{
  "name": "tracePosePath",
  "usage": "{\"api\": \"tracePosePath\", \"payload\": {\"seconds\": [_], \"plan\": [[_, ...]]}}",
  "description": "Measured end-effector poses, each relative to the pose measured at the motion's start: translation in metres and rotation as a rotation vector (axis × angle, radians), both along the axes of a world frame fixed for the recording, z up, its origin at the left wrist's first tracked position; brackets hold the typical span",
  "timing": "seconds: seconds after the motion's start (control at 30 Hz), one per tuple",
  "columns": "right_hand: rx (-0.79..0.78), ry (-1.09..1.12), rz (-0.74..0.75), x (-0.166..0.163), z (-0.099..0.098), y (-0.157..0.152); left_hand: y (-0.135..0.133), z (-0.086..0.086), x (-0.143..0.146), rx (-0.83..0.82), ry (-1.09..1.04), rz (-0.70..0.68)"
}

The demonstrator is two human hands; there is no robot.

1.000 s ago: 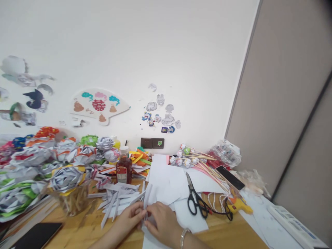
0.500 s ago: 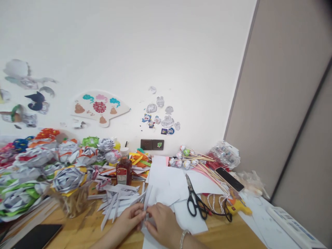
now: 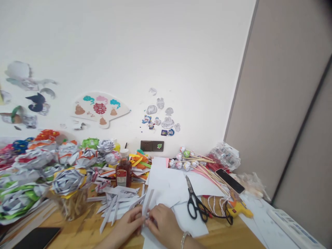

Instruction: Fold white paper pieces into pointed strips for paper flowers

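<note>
At the bottom centre both hands meet over a folded white paper strip (image 3: 147, 204) that stands up between them. My left hand (image 3: 128, 225) pinches its lower end from the left. My right hand (image 3: 163, 224), a bracelet on the wrist, pinches the same piece from the right. White paper sheets (image 3: 168, 186) lie under and behind the hands. A pile of folded white strips (image 3: 116, 202) lies just left of the hands on the wooden table (image 3: 77, 228).
Black scissors (image 3: 195, 202) lie right of the hands, then a yellow glue gun (image 3: 240, 209) and a black phone (image 3: 230, 180). A brown bottle (image 3: 123, 172) stands behind the strips. Paper flowers (image 3: 38, 169) crowd the left. Another dark phone (image 3: 38, 238) lies bottom left. Skewers (image 3: 197, 160) lie at the back.
The hands have stayed on the strip, shifting only slightly downward in view as the camera tilted up a little. Nothing else on the table moved.
</note>
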State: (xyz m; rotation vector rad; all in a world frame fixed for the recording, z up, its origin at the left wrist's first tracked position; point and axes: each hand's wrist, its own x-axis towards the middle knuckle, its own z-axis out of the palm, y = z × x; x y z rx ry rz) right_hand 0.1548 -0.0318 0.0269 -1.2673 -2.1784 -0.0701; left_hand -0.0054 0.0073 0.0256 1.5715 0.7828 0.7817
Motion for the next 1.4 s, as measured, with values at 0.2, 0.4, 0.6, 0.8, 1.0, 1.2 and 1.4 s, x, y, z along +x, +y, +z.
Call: {"api": "tracePosePath", "payload": {"seconds": [0.2, 0.4, 0.6, 0.8, 1.0, 1.2, 1.4], "plan": [[0.024, -0.069, 0.002, 0.001, 0.001, 0.000, 0.006, -0.009, 0.000, -0.083, -0.099, 0.002], [0.024, -0.097, 0.019, 0.002, 0.001, 0.000, 0.003, -0.005, 0.001, -0.109, -0.120, 0.055], [0.056, -0.141, 0.048, 0.001, 0.000, 0.000, -0.001, -0.001, 0.004, -0.045, -0.120, 0.058], [0.048, -0.110, 0.089, 0.001, -0.003, -0.001, 0.005, -0.010, 0.003, -0.041, -0.122, 0.064], [0.034, -0.073, 0.115, 0.002, -0.002, -0.002, 0.004, -0.009, 0.003, 0.028, -0.088, 0.042], [0.000, -0.053, 0.008, 0.001, -0.002, -0.001, 0.004, -0.013, 0.002, 0.057, -0.025, 0.057], [-0.048, -0.026, -0.055, 0.001, -0.001, 0.001, 0.001, -0.009, 0.002, 0.055, -0.025, 0.031]]}}
